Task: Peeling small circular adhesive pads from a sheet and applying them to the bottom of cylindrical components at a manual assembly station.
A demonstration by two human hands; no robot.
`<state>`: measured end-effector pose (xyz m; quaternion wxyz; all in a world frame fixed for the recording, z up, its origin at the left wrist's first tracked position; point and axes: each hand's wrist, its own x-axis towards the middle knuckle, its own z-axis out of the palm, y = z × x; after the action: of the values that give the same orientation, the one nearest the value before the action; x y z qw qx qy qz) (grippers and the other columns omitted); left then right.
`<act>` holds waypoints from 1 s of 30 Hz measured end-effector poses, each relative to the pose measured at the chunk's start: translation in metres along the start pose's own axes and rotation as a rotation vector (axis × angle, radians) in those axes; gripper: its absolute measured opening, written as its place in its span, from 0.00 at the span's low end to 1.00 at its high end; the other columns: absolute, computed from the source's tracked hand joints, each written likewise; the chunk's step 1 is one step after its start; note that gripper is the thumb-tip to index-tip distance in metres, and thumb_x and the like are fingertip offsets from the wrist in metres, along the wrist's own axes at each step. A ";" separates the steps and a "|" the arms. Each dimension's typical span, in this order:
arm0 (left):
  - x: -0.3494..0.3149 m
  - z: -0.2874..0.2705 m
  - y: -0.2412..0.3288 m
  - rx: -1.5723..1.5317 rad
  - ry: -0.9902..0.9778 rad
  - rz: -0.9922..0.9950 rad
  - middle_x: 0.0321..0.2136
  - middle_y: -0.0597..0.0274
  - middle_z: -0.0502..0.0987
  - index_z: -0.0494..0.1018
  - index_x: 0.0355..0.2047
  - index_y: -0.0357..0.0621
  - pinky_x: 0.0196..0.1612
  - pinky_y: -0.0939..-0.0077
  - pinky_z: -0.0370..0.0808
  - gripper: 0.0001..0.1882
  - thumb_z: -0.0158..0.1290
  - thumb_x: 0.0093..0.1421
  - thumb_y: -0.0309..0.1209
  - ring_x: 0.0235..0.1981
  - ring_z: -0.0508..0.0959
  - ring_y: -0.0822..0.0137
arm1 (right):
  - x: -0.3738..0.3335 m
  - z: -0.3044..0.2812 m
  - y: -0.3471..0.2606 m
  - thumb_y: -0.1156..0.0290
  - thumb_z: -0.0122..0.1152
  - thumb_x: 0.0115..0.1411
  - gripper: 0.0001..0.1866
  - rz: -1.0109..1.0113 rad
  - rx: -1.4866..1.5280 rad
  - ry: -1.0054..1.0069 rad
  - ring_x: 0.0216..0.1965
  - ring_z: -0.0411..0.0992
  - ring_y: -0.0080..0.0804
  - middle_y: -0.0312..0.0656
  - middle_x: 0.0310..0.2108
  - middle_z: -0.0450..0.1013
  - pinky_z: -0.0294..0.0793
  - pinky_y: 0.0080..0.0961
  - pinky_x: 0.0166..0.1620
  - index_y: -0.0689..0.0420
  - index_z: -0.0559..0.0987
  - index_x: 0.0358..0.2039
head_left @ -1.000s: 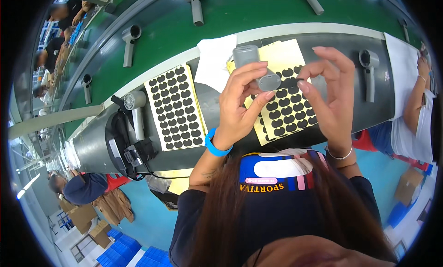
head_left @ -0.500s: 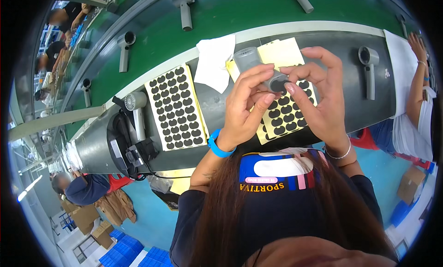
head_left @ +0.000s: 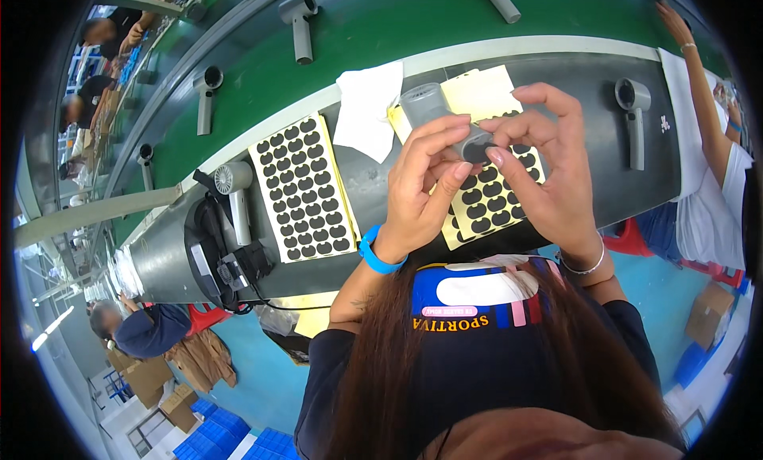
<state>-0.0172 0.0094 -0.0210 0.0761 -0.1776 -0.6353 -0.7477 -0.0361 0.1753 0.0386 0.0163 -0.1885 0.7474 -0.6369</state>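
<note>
Resting on the left part of our dark table (head_left: 163, 261), a fan-faced dryer (head_left: 238, 213) is next to a black thing with a cord (head_left: 211, 245). On the far side, a green belt (head_left: 397, 15) has more gray dryers (head_left: 302, 38) on it. To the right comes a pale sticker sheet (head_left: 306, 190) with rows of black shapes. A white sheet (head_left: 367, 110) is just beside it, a bit farther off. Then comes our left hand (head_left: 417, 170), with a blue band (head_left: 380, 253) on the wrist. Its thumb and fingers are wrapped around the handle of our gray dryer (head_left: 423, 102). We have this dryer up over the table, its wide end far and its handle end near and right. A dark patch (head_left: 479, 150) is on that handle end. Our right hand (head_left: 552, 162) has its thumb and pointer tips at this end with a small gap, but we cannot tell if they pinch anything. Yellow sticker sheets (head_left: 491, 209) lie under our hands. Farther right, one lone dryer (head_left: 634, 118) lies on the table, and another person's arm (head_left: 703, 102) stretches over the belt.
</note>
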 end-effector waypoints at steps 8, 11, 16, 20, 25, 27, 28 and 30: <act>0.000 0.002 0.000 -0.005 0.009 0.007 0.53 0.48 0.65 0.66 0.50 0.31 0.41 0.75 0.80 0.16 0.49 0.62 0.21 0.36 0.77 0.69 | -0.001 0.000 -0.001 0.85 0.56 0.56 0.28 -0.010 -0.035 0.016 0.44 0.74 0.30 0.39 0.30 0.70 0.71 0.23 0.46 0.62 0.56 0.55; 0.000 0.002 0.002 0.019 0.005 0.008 0.53 0.48 0.65 0.66 0.50 0.31 0.41 0.76 0.80 0.15 0.50 0.62 0.21 0.35 0.77 0.70 | -0.001 0.001 -0.003 0.85 0.56 0.56 0.28 -0.015 -0.063 0.027 0.44 0.74 0.30 0.39 0.29 0.71 0.72 0.23 0.45 0.63 0.57 0.54; -0.001 0.004 0.003 -0.007 0.013 -0.010 0.52 0.48 0.65 0.66 0.49 0.31 0.40 0.76 0.79 0.15 0.50 0.62 0.21 0.34 0.76 0.72 | -0.002 0.003 -0.005 0.86 0.56 0.54 0.27 -0.038 -0.121 0.045 0.42 0.75 0.31 0.39 0.29 0.71 0.73 0.23 0.44 0.64 0.57 0.53; -0.001 0.007 0.005 -0.073 0.047 -0.043 0.52 0.49 0.65 0.67 0.49 0.32 0.41 0.77 0.78 0.15 0.50 0.61 0.19 0.35 0.75 0.73 | -0.003 0.005 -0.006 0.87 0.55 0.53 0.27 -0.060 -0.173 0.060 0.42 0.76 0.31 0.40 0.28 0.71 0.73 0.23 0.43 0.65 0.58 0.53; -0.001 0.009 0.007 -0.097 0.055 -0.071 0.52 0.50 0.65 0.67 0.48 0.32 0.41 0.78 0.78 0.15 0.50 0.60 0.17 0.36 0.75 0.74 | -0.004 0.006 -0.005 0.87 0.55 0.53 0.27 -0.084 -0.227 0.075 0.41 0.76 0.31 0.41 0.28 0.71 0.73 0.23 0.42 0.65 0.58 0.53; -0.001 0.009 0.007 -0.101 0.056 -0.075 0.52 0.50 0.65 0.67 0.48 0.32 0.41 0.78 0.78 0.15 0.50 0.60 0.16 0.36 0.74 0.74 | -0.004 0.006 -0.004 0.87 0.56 0.52 0.28 -0.111 -0.251 0.075 0.40 0.76 0.31 0.41 0.28 0.71 0.74 0.24 0.42 0.65 0.58 0.53; -0.001 0.010 0.007 -0.105 0.059 -0.079 0.52 0.50 0.65 0.67 0.48 0.32 0.41 0.78 0.78 0.15 0.49 0.60 0.16 0.36 0.74 0.74 | -0.005 0.006 -0.004 0.87 0.56 0.52 0.28 -0.110 -0.251 0.076 0.40 0.76 0.31 0.41 0.28 0.71 0.74 0.24 0.42 0.65 0.58 0.53; -0.001 0.010 0.007 -0.110 0.062 -0.083 0.52 0.50 0.65 0.67 0.48 0.32 0.41 0.78 0.78 0.15 0.49 0.59 0.16 0.36 0.74 0.75 | -0.005 0.006 -0.004 0.87 0.56 0.52 0.28 -0.103 -0.258 0.076 0.40 0.76 0.31 0.40 0.28 0.71 0.73 0.23 0.41 0.65 0.59 0.53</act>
<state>-0.0119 0.0182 -0.0136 0.0547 -0.1319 -0.5976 -0.7890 -0.0290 0.1710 0.0405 -0.0693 -0.2029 0.8125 -0.5421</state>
